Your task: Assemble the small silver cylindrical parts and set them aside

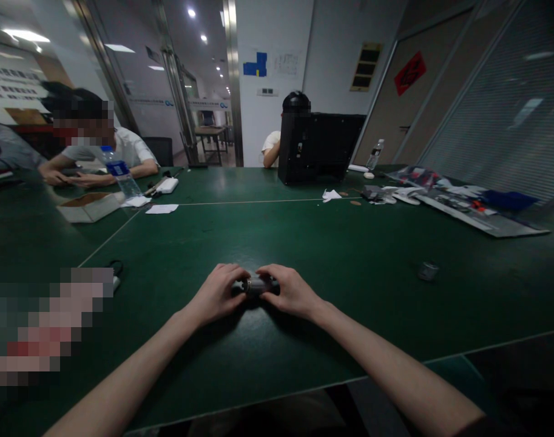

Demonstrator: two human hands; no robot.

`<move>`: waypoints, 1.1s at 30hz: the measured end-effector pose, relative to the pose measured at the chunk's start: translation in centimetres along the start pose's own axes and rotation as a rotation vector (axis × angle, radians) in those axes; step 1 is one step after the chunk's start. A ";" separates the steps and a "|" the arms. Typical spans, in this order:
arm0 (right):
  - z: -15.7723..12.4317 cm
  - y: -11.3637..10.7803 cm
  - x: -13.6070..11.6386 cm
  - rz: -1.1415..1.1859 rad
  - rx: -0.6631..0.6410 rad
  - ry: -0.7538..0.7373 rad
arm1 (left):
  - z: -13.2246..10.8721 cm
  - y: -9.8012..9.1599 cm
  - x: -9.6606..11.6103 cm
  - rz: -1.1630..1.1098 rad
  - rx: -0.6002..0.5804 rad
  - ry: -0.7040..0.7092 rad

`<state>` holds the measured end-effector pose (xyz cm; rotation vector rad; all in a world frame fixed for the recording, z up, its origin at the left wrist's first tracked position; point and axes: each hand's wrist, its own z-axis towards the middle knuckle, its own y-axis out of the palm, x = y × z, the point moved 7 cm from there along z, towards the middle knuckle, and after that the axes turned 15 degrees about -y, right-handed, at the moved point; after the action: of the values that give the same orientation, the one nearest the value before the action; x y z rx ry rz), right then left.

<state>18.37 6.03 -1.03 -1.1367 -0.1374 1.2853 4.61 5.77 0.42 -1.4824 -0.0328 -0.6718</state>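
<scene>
At the middle of the green table point(304, 237), a small dark grey metallic cylinder point(257, 285) lies level between my two hands, with a narrower or ringed part near its left end. My left hand point(218, 290) is closed, thumb and fingers pinching the left end. Closed around the right end is my right hand point(292, 291), its thumb below and fingers above. The fingers hide both ends, and the exact kind of the cylinder cannot be made out. Off to the right stands a short grey cylindrical piece point(428, 271), apart from both hands.
A shallow open box point(90, 207) and a water bottle point(122, 176) stand at the back left, near a seated person. A black case point(322, 149) is at the far side, another person behind it. Tray point(499, 227) with loose parts lies back right.
</scene>
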 end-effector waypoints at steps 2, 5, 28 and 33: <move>0.0 0.1 0.0 -0.010 -0.010 -0.007 | 0.0 0.0 0.1 -0.015 0.010 0.014; 0.0 0.2 -0.2 -0.022 -0.017 -0.022 | -0.1 0.0 0.1 -0.044 0.020 0.031; -0.1 0.5 0.8 -0.121 -0.060 0.109 | -0.1 -0.2 0.5 -0.106 -0.035 0.015; -0.1 0.5 0.8 -0.116 -0.054 0.090 | -0.1 -0.3 0.4 -0.095 -0.033 0.003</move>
<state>18.37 6.53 -1.86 -1.2133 -0.1701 1.1321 4.79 5.53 0.80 -1.5190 -0.0908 -0.7542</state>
